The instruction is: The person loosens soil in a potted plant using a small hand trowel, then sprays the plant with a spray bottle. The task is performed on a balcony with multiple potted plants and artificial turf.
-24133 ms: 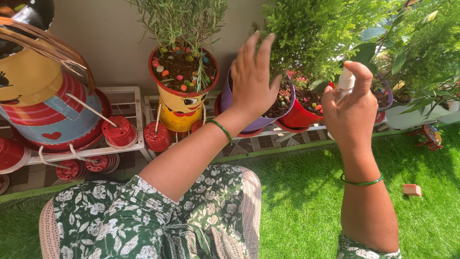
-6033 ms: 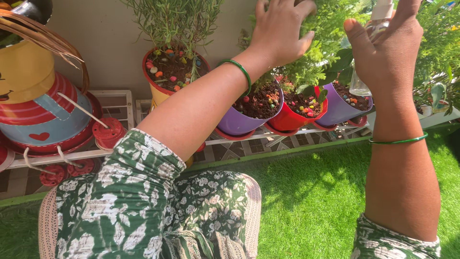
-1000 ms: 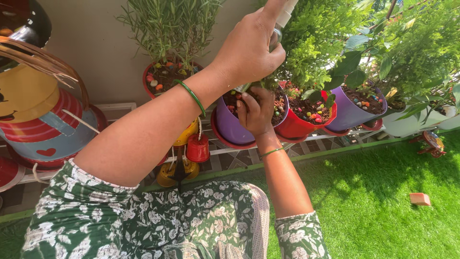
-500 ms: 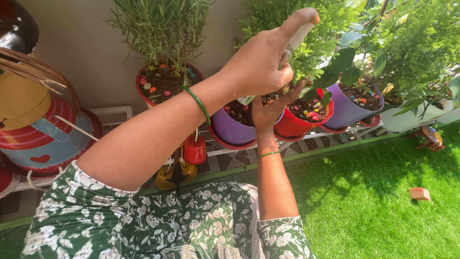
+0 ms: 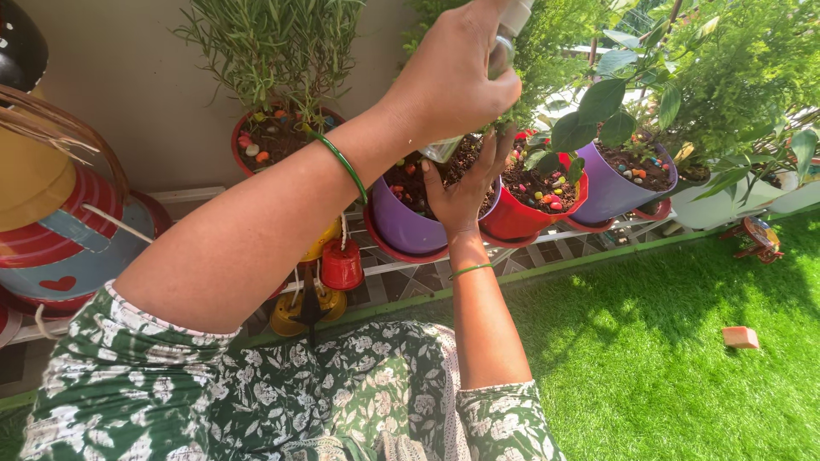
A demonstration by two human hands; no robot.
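Keep the left hand (image 5: 453,81) tight around the spray bottle (image 5: 504,43), nozzle probably toward the leaves, while the open right hand (image 5: 461,192) steadies the purple pot (image 5: 410,230) below.

No packages, labels, signs or screens show among the pots and plants here.
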